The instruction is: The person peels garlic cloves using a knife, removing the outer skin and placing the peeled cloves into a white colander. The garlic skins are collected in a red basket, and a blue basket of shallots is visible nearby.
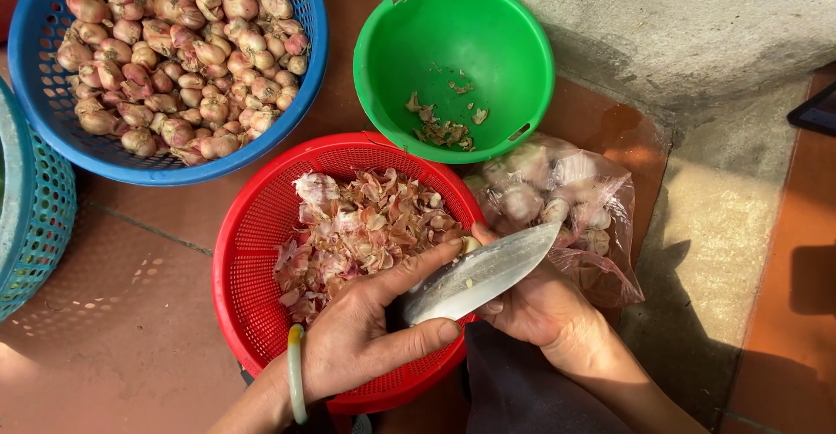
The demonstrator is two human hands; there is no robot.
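Note:
My right hand (544, 308) grips a kitchen knife (483, 273), its broad steel blade lying across the near rim of a red basket (244, 251). My left hand (366, 334), with a pale green bangle on the wrist, pinches a small pale clove (468, 245) at the blade's back edge, thumb resting under the blade. The red basket holds a heap of pink and white papery peels (357, 229). Both hands meet over the basket's right near side.
A blue basket (52, 107) full of unpeeled shallots stands at the top left. A green bowl (522, 60) with a few scraps sits behind. A clear plastic bag of garlic bulbs (566, 195) lies right. A teal basket (35, 208) is at the left edge.

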